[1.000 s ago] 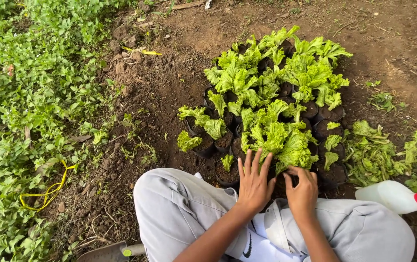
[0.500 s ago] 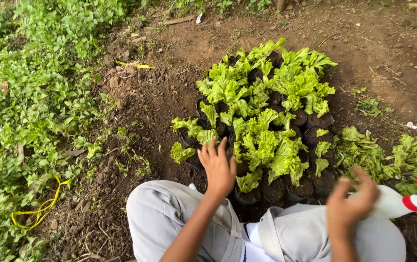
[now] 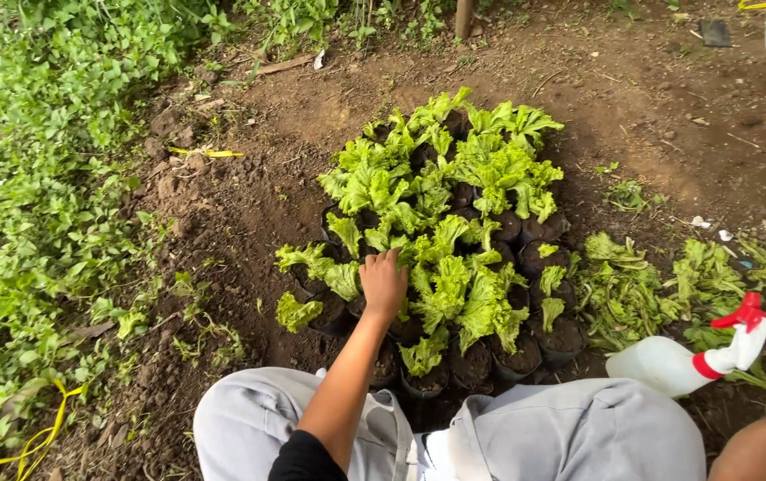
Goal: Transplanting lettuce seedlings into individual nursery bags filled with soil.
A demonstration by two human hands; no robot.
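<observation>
Left hand (image 3: pixel 384 283): fingers curled among the lettuce seedlings (image 3: pixel 441 214), which stand in small black pots (image 3: pixel 520 354) clustered on bare soil (image 3: pixel 223 205); half a second earlier it hovered spread above them. Right hand (image 3: pixel 764 447): now low at the frame's right corner, near the white spray bottle (image 3: pixel 672 363) with red trigger; whether spread or closed cannot be told. Loose cut leaves (image 3: pixel 632 289) lie right of the pots.
</observation>
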